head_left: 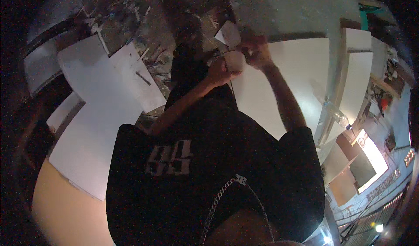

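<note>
My left hand (219, 73) grips a small white block (235, 61) and holds it up in front of my chest. My right hand (257, 52) is closed just to the right of the block, around a thin tool (220, 52) whose tip sticks out to the left over the block's top edge. The dim light and blur hide what kind of tool it is. A second small white piece (228, 33) lies just beyond the hands. Both hands hover over the near-left corner of a large white board (301, 71).
Several white sheets and panels (98, 115) lie overlapping at the left, with a thin stick (143, 78) on one. Scraps and offcuts litter the dark floor (144, 23) beyond. A clear plastic bottle (337, 115) lies at the right beside stacked white boards (358, 76).
</note>
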Demonstrator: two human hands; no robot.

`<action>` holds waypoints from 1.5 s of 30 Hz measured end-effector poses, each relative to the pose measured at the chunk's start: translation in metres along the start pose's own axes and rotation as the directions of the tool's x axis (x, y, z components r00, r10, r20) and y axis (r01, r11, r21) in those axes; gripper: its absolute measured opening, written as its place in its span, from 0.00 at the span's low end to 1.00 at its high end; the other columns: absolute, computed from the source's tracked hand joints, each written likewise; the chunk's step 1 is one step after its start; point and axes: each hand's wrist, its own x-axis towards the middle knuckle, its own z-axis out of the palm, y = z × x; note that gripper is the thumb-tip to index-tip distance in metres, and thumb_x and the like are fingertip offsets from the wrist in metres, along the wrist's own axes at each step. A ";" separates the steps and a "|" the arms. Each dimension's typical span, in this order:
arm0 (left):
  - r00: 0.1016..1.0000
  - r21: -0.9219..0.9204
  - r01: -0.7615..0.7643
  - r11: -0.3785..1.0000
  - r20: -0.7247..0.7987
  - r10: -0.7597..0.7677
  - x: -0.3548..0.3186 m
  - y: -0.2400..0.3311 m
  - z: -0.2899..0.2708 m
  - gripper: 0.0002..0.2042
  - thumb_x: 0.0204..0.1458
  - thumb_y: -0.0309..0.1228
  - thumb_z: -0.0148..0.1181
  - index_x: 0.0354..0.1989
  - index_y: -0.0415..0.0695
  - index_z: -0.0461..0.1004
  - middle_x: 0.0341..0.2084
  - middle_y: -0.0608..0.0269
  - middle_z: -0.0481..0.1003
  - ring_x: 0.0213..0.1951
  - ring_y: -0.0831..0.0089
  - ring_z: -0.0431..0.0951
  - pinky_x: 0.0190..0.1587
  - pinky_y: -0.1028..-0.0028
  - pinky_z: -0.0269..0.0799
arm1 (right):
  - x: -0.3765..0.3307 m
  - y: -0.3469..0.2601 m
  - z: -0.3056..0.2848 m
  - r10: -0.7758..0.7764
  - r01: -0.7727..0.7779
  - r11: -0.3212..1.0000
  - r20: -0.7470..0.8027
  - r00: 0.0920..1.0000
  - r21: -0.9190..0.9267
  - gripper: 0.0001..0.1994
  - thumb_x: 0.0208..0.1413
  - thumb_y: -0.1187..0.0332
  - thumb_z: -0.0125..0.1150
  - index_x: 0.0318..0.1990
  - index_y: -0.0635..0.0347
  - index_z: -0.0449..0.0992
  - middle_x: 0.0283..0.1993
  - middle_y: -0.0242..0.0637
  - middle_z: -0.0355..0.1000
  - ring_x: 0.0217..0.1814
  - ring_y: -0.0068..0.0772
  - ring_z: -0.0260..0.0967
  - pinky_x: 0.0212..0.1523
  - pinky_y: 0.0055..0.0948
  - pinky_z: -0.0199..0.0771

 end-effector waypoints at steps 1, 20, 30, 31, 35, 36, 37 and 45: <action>1.000 -0.053 -0.016 0.998 -0.003 0.015 -0.006 -0.022 0.003 0.27 0.41 0.39 0.72 0.50 0.41 0.72 0.41 0.54 0.78 0.45 0.59 0.78 0.48 0.64 0.73 | 0.000 -0.003 0.011 -0.009 0.013 0.997 -0.046 0.999 0.078 0.06 0.40 0.70 0.64 0.29 0.49 0.78 0.31 0.30 0.72 0.39 0.36 0.69 0.45 0.40 0.61; 0.991 -0.068 0.084 0.994 0.107 -0.077 0.042 -0.023 -0.079 0.16 0.56 0.43 0.59 0.46 0.46 0.77 0.32 0.63 0.77 0.33 0.72 0.78 0.34 0.71 0.76 | -0.059 -0.019 0.007 0.569 -0.631 0.742 -0.287 0.771 -0.225 0.02 0.51 0.72 0.63 0.30 0.51 0.78 0.32 0.31 0.76 0.37 0.33 0.71 0.45 0.34 0.64; 0.939 0.032 0.187 0.982 0.288 -0.188 0.047 0.012 -0.091 0.16 0.49 0.42 0.67 0.39 0.43 0.82 0.29 0.56 0.81 0.31 0.72 0.80 0.37 0.70 0.74 | -0.059 -0.065 0.016 0.489 -0.503 0.783 -0.137 0.861 -0.367 0.09 0.48 0.71 0.57 0.37 0.48 0.79 0.35 0.31 0.74 0.40 0.38 0.69 0.41 0.42 0.61; 0.942 0.056 0.153 0.987 0.293 -0.163 0.051 0.015 -0.090 0.16 0.48 0.42 0.67 0.39 0.43 0.82 0.29 0.56 0.81 0.31 0.73 0.80 0.37 0.71 0.74 | -0.074 -0.066 0.042 0.427 -0.458 0.808 -0.168 0.889 -0.370 0.09 0.49 0.71 0.56 0.37 0.48 0.79 0.33 0.31 0.73 0.39 0.38 0.69 0.40 0.42 0.60; 0.945 0.150 -0.071 0.986 0.328 0.018 0.063 -0.023 -0.087 0.16 0.49 0.42 0.67 0.39 0.42 0.82 0.31 0.58 0.82 0.33 0.73 0.80 0.37 0.70 0.73 | -0.054 -0.070 0.039 0.361 -0.437 0.797 -0.252 0.898 -0.417 0.06 0.51 0.68 0.56 0.35 0.49 0.78 0.31 0.29 0.70 0.38 0.37 0.67 0.37 0.43 0.58; 0.943 0.107 0.008 0.994 0.329 -0.043 0.061 -0.024 -0.089 0.16 0.49 0.42 0.67 0.39 0.42 0.82 0.31 0.57 0.81 0.33 0.73 0.80 0.38 0.70 0.73 | -0.042 -0.069 0.027 0.466 -0.477 0.675 -0.176 0.867 -0.563 0.05 0.51 0.68 0.57 0.34 0.49 0.78 0.31 0.29 0.70 0.37 0.37 0.67 0.38 0.43 0.58; 0.934 0.062 0.079 0.995 0.345 -0.096 0.063 -0.022 -0.088 0.16 0.49 0.41 0.67 0.39 0.42 0.82 0.32 0.57 0.81 0.34 0.73 0.80 0.38 0.70 0.73 | -0.034 -0.060 0.017 0.496 -0.554 0.690 -0.253 0.830 -0.465 0.05 0.47 0.70 0.61 0.34 0.48 0.77 0.31 0.27 0.69 0.38 0.35 0.66 0.38 0.43 0.58; 0.915 0.110 -0.088 0.990 0.401 0.036 0.078 -0.022 -0.090 0.15 0.50 0.39 0.65 0.41 0.41 0.81 0.33 0.58 0.81 0.34 0.74 0.80 0.39 0.70 0.73 | -0.024 -0.078 0.051 0.188 -0.213 0.975 -0.277 0.942 -0.061 0.14 0.46 0.76 0.57 0.41 0.49 0.78 0.36 0.29 0.74 0.41 0.40 0.67 0.43 0.40 0.59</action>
